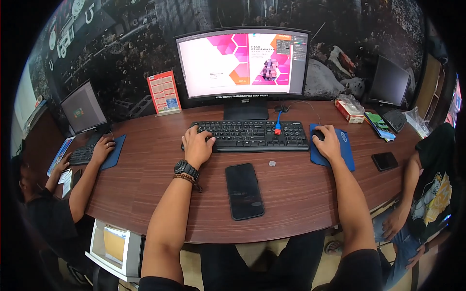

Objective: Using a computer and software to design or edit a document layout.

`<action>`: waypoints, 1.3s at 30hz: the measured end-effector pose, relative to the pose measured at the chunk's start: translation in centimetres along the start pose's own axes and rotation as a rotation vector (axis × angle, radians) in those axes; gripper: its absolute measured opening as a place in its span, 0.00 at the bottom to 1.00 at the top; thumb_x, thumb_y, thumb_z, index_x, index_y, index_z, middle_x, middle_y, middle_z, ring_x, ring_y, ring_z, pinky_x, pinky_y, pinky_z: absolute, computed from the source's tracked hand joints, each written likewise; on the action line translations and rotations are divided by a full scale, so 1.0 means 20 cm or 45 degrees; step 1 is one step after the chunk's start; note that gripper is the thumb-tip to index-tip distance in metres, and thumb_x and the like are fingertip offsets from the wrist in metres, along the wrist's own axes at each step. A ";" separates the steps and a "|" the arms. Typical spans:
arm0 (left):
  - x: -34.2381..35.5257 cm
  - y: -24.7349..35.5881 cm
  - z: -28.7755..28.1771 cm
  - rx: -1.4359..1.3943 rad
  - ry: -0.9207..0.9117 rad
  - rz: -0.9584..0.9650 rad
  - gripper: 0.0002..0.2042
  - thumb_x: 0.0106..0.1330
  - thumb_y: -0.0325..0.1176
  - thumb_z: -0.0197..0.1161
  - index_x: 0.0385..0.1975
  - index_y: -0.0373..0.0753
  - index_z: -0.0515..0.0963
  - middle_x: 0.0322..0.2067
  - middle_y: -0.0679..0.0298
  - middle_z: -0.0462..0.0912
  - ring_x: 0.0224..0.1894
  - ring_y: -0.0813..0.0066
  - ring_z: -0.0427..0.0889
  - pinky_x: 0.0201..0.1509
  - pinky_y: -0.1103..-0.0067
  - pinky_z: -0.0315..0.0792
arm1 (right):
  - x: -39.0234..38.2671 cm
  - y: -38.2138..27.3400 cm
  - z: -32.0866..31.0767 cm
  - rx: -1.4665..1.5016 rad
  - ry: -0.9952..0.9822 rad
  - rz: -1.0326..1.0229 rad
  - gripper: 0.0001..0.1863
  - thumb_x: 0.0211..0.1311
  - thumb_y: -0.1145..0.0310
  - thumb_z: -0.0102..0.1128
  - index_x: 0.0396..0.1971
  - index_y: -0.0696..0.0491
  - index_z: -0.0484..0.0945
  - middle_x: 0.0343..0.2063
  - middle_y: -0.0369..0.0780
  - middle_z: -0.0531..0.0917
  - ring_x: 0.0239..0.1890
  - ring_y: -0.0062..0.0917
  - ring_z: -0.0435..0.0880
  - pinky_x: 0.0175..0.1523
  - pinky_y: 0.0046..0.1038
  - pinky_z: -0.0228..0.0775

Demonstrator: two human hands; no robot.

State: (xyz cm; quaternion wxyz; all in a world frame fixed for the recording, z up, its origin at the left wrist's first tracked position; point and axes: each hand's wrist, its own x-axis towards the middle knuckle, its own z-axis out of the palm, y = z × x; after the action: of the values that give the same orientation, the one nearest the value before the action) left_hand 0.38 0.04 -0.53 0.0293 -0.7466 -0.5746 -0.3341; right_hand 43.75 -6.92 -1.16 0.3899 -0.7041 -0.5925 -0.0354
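Observation:
A black computer keyboard lies across the middle of the desk. My left hand rests on its left end with the fingers spread over the keys; a dark watch and a beaded bracelet circle that wrist. Over a dark computer mouse my right hand is curled, the palm hiding most of it. A blue mouse pad lies beneath. Behind the keyboard stands a wide monitor showing a pink, white and orange page layout. A short blue cable with a red plug lies over the keyboard.
A black phone and a small grey piece lie before the keyboard. At left, a co-worker uses another keyboard; at right a person sits near a second phone. A desk calendar and a red-white box stand farther back.

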 end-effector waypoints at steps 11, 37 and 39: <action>0.00 0.00 0.00 0.144 -0.082 -0.256 0.27 0.63 0.45 0.67 0.57 0.34 0.74 0.59 0.45 0.68 0.65 0.43 0.62 0.68 0.52 0.57 | 0.01 0.01 0.01 0.018 0.050 -0.022 0.20 0.54 0.62 0.63 0.47 0.52 0.83 0.51 0.45 0.77 0.53 0.43 0.79 0.58 0.39 0.72; 0.00 -0.02 0.02 0.159 0.011 -0.147 0.22 0.61 0.43 0.69 0.45 0.29 0.77 0.52 0.44 0.71 0.61 0.44 0.66 0.64 0.56 0.64 | -0.01 -0.01 0.00 0.031 0.024 -0.036 0.20 0.53 0.63 0.62 0.48 0.50 0.82 0.50 0.44 0.77 0.53 0.43 0.79 0.57 0.40 0.72; -0.01 -0.03 0.02 0.165 0.032 -0.135 0.21 0.61 0.43 0.69 0.45 0.30 0.78 0.52 0.45 0.71 0.60 0.44 0.66 0.63 0.55 0.65 | -0.01 0.00 0.01 0.038 0.019 -0.049 0.20 0.54 0.63 0.62 0.47 0.50 0.82 0.50 0.44 0.77 0.53 0.43 0.79 0.57 0.40 0.72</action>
State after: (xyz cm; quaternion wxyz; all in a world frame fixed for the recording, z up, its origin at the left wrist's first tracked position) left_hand -0.07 0.16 -1.14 0.0669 -0.7075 -0.6332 -0.3065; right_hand 43.53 -6.87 -1.36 0.4041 -0.6862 -0.6036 -0.0392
